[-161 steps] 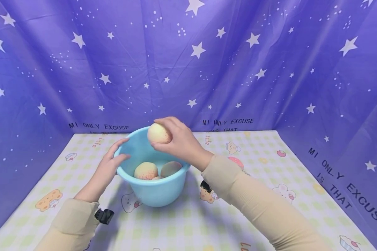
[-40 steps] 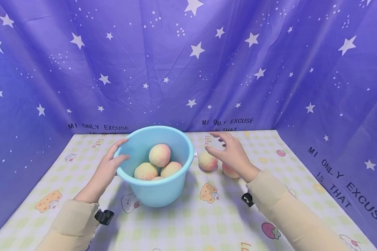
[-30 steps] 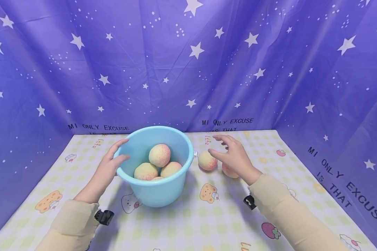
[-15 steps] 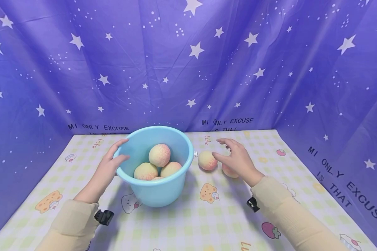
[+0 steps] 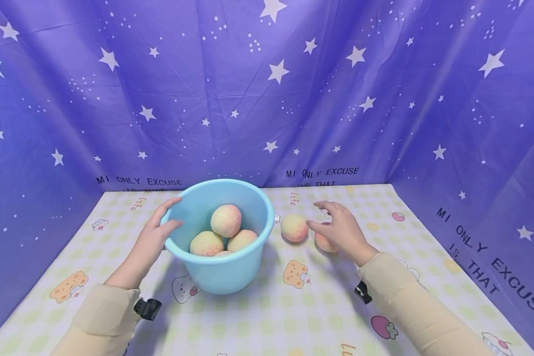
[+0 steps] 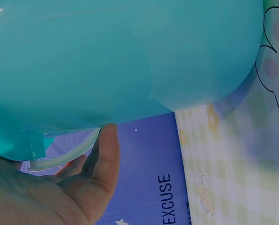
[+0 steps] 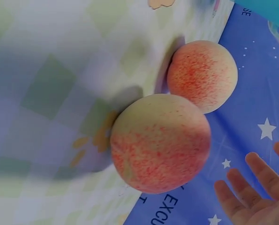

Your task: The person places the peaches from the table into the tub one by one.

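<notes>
Left hand (image 5: 149, 235) grips the bucket (image 5: 224, 277), peaches (image 5: 226, 220) inside; right hand (image 5: 341, 230) is just loose and empty, right by two more peaches (image 5: 294, 229).

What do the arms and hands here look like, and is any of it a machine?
They're a person's: the left hand and right hand are bare. The left sleeve and right sleeve are plain beige, without visible markings. A small black gadget shows by the left cuff, another by the right; their details are unclear.
</notes>
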A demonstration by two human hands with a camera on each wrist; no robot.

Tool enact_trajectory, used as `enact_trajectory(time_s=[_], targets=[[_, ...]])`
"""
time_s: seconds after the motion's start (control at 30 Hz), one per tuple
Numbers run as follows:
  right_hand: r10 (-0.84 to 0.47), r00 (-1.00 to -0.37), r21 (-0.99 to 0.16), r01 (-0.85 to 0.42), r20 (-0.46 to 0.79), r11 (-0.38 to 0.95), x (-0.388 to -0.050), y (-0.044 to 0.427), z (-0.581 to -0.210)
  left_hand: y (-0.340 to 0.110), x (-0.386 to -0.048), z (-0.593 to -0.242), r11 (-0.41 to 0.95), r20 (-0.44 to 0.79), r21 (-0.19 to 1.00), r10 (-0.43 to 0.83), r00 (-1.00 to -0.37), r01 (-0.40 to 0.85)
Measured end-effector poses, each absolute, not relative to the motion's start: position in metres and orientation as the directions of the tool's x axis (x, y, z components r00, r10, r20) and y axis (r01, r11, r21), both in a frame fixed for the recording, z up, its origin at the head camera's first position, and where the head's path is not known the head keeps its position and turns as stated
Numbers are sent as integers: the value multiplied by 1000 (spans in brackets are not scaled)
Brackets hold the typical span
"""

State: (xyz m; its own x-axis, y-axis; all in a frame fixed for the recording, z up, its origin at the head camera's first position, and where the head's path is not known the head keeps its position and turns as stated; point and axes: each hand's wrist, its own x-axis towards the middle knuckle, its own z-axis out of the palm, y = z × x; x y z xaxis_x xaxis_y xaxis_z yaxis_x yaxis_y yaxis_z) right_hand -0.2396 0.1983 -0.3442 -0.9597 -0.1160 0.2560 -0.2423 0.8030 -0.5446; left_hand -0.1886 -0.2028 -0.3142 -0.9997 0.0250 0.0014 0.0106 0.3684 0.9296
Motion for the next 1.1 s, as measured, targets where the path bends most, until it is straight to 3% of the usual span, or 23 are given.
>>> enact_trajectory(time_s=[1.1], targets=[[-99, -984, -479, -161, 151, 863, -244, 223, -374, -202, -189, -315, 368, 7, 930, 24, -1000, 15]])
